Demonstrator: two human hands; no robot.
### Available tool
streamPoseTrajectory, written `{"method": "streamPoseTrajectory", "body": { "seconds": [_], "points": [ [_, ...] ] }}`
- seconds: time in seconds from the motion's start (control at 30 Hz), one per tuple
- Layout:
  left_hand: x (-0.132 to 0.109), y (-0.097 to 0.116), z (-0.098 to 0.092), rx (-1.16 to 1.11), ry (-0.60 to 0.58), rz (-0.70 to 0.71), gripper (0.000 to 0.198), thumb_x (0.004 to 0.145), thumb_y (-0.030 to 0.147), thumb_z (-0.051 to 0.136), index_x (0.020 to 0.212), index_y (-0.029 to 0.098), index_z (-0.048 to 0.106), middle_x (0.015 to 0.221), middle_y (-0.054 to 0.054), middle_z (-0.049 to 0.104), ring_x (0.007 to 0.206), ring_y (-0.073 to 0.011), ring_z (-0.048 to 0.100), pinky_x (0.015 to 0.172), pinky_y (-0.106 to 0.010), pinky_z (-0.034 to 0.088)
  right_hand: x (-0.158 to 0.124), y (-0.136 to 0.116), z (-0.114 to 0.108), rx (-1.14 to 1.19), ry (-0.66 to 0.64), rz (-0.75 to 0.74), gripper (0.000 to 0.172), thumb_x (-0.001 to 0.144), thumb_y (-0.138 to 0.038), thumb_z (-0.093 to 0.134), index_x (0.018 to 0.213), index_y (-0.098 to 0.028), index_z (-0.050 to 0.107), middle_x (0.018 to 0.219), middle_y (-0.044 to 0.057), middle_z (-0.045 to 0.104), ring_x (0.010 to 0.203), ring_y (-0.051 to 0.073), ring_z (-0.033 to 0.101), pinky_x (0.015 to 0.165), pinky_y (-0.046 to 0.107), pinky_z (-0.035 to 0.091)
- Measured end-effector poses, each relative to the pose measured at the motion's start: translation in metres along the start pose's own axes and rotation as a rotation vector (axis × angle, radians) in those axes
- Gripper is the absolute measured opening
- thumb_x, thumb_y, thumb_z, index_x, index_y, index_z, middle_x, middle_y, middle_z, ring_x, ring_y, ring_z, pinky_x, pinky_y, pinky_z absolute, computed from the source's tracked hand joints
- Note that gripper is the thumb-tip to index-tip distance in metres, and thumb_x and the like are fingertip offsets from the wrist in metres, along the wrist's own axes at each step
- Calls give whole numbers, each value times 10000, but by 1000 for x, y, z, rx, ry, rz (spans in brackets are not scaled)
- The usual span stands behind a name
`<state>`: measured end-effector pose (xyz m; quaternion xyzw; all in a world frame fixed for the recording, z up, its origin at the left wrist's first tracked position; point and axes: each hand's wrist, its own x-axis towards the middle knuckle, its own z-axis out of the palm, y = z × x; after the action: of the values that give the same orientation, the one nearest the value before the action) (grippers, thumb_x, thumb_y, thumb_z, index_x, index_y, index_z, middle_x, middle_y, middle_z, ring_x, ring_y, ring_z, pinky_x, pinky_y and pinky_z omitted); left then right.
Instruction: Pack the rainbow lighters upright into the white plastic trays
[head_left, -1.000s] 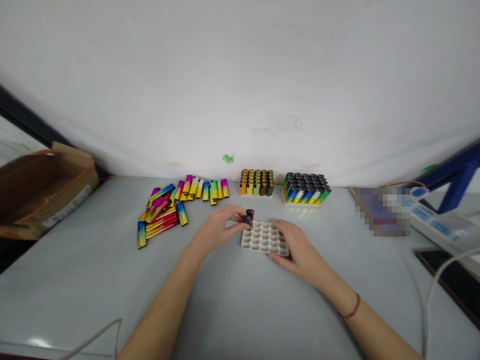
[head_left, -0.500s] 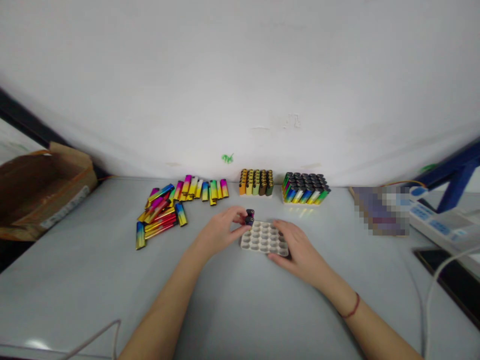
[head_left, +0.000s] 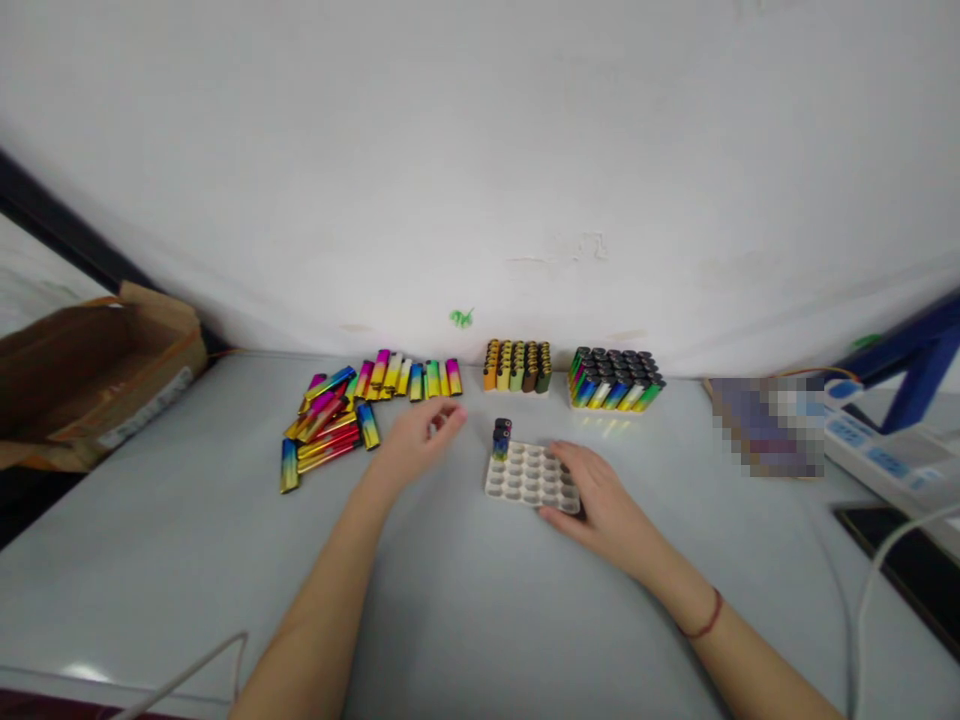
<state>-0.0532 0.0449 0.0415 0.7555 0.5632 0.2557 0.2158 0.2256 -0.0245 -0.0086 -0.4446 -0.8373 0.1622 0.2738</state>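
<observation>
A white tray with round pockets [head_left: 534, 482] lies on the grey table. Two lighters [head_left: 501, 437] stand upright at its far left corner. My right hand [head_left: 600, 497] grips the tray's near right edge, fingers curled on it. My left hand [head_left: 414, 437] hovers left of the tray, fingers loosely apart and holding nothing, between the tray and a loose pile of rainbow-coloured lighters [head_left: 341, 418] lying flat.
Two filled trays of upright lighters stand by the wall, an orange-brown one [head_left: 517, 366] and a dark-capped one [head_left: 615, 378]. A cardboard box [head_left: 90, 375] sits at far left. A device with buttons [head_left: 885, 450] and cables occupy the right side.
My left hand has let go of the lighter, which now stands in the tray, and has moved left towards the loose pile. My right hand stays on the tray.
</observation>
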Motion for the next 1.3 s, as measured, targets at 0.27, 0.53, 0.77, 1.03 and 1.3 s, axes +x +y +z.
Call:
{"method": "streamPoseTrajectory", "body": {
  "seconds": [0.27,0.53,0.77,1.03,1.3],
  "points": [
    [-9,-41,-35,610,87,-576,502,883,460,478,1163,74,633,1148,-233,643,1111,-376,604,929,-449,477,-1,1,1,-5,1,3,584,899,-379,610,1397,-193,366,1372,180,535,1269,326,514,1067,561,417],
    [-9,-29,-21,570,27,-518,318,862,296,510,1123,169,639,1149,-180,631,1035,-311,645,889,-413,502,-1,2,1,-12,9,9,606,893,-387,612,1412,-197,364,1375,176,539,1274,326,514,1067,559,418],
    [-7,-22,-7,583,-21,-459,441,857,197,444,1280,115,539,1131,-191,684,1045,-325,656,880,-416,498,-1,2,1,-8,8,6,604,895,-384,611,1413,-206,357,1382,172,535,1277,326,514,1066,559,420],
    [2,-20,-1,46,52,-389,374,847,324,505,1182,158,504,927,-109,722,846,-273,700,749,-375,523,-1,1,1,-8,1,6,590,900,-387,609,1398,-189,362,1377,178,533,1279,319,508,1072,546,418],
    [8,4,30,-724,97,-353,330,807,524,505,896,208,479,507,101,403,413,-90,381,438,-213,312,-1,1,0,-5,-4,0,594,897,-368,617,1396,-178,357,1375,187,529,1278,318,505,1076,546,415]
  ]
}}
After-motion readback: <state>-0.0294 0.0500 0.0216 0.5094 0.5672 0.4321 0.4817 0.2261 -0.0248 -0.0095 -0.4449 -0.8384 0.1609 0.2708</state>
